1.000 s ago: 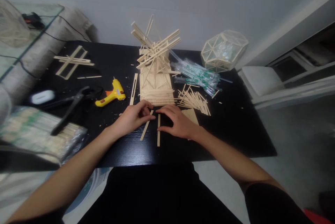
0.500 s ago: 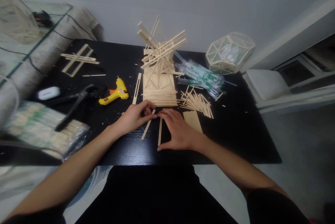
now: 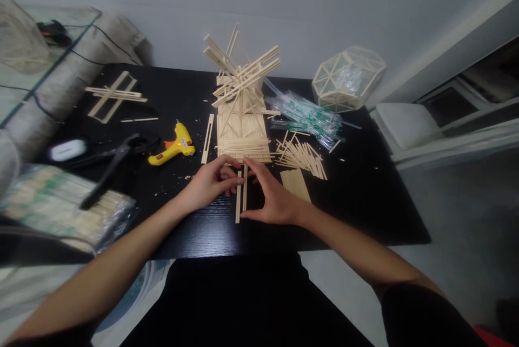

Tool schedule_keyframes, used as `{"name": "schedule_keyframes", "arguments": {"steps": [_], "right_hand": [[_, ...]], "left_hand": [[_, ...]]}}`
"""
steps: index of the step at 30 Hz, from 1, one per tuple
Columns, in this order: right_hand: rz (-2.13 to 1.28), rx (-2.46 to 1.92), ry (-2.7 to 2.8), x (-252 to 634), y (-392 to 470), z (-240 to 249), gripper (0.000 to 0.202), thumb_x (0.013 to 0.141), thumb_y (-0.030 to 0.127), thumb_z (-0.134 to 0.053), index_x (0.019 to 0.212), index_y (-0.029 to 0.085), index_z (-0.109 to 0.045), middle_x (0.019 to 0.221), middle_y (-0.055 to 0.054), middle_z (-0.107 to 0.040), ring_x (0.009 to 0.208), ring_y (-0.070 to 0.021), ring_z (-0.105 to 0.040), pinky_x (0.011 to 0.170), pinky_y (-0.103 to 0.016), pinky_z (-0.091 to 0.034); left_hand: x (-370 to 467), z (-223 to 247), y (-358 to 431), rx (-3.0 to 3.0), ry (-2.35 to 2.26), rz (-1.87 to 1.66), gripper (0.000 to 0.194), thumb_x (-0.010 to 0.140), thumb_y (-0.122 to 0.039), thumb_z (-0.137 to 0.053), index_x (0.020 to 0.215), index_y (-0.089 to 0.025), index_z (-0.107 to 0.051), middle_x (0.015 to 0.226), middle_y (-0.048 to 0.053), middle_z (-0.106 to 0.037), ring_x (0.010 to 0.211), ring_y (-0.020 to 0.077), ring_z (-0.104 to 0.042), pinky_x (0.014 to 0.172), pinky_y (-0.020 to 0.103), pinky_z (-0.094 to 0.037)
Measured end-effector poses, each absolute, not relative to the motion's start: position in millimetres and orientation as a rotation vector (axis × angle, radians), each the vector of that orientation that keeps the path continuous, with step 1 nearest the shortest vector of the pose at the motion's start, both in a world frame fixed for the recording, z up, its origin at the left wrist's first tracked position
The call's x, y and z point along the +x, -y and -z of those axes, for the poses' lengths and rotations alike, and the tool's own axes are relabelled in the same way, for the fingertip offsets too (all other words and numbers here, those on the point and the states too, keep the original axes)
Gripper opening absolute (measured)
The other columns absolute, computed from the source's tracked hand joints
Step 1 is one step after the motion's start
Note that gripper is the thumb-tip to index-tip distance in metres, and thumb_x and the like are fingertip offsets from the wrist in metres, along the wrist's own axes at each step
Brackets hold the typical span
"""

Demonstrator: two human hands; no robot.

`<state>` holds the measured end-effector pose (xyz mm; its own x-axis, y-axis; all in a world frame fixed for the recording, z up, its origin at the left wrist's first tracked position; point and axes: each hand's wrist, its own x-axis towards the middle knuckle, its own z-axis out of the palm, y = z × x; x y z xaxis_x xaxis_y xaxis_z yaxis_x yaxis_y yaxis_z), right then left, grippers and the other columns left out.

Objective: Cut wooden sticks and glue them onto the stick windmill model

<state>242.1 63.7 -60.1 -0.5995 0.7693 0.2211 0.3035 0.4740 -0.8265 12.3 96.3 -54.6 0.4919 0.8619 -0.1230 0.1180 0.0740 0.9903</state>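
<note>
Two narrow wooden sticks stand side by side between my hands, near the front edge of the black table. My left hand (image 3: 214, 182) pinches the left wooden stick (image 3: 238, 204) near its upper part with thumb and fingers. My right hand (image 3: 273, 193) spans the right wooden stick (image 3: 245, 190), thumb at its lower end and index finger at its top. Just beyond my fingertips lies a wooden stick model (image 3: 243, 125) with a slatted base and crossed blades. A slim stick frame (image 3: 208, 139) lies left of the model.
A yellow glue gun (image 3: 174, 147) lies left of my hands, with black pliers (image 3: 109, 171) and a bag of sticks (image 3: 60, 201) farther left. Loose sticks (image 3: 304, 157), a flat stick panel (image 3: 295, 185) and plastic wrappers (image 3: 310, 117) lie right. A polyhedral frame (image 3: 348, 79) stands behind.
The left stick has turned from a slant to nearly parallel with the right one, and the gap between them has narrowed. My right hand has shifted slightly left and up. The view has shifted slightly.
</note>
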Motion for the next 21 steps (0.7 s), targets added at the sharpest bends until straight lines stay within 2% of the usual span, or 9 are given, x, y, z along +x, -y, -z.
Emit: {"name": "schedule_keyframes", "arguments": {"steps": [4, 12, 21], "right_hand": [[-1.116, -0.869, 2.105, 240.8, -63.2, 65.2, 0.135, 0.073, 0.028, -0.095, 0.170, 0.037, -0.001, 0.174, -0.016, -0.021, 0.142, -0.0371, -0.050, 0.113, -0.058, -0.051], [-1.203, -0.849, 2.101, 238.8, -64.4, 66.4, 0.135, 0.073, 0.034, -0.095, 0.169, 0.039, 0.001, 0.172, -0.015, -0.026, 0.126, -0.0319, -0.059, 0.094, -0.047, -0.061], [-1.191, -0.835, 2.084, 238.7, -64.6, 65.4, 0.133, 0.072, 0.035, -0.096, 0.170, 0.039, -0.004, 0.171, -0.015, -0.027, 0.130, -0.0323, -0.057, 0.094, -0.045, -0.060]], "left_hand": [[16.0, 56.0, -96.5, 1.357, -0.931, -0.747, 0.040, 0.086, -0.036, -0.082, 0.112, -0.019, -0.056, 0.069, -0.003, -0.071, 0.058, 0.0136, -0.069, 0.058, 0.025, -0.057], [16.4, 61.2, -100.0, 1.224, -0.960, -0.755, 0.042, 0.083, -0.038, -0.084, 0.105, -0.018, -0.055, 0.076, 0.002, -0.076, 0.061, 0.0176, -0.075, 0.057, 0.028, -0.064], [15.9, 60.4, -100.5, 1.159, -0.941, -0.690, 0.042, 0.081, -0.038, -0.087, 0.102, -0.016, -0.058, 0.076, 0.002, -0.076, 0.061, 0.0169, -0.075, 0.056, 0.027, -0.064]]}}
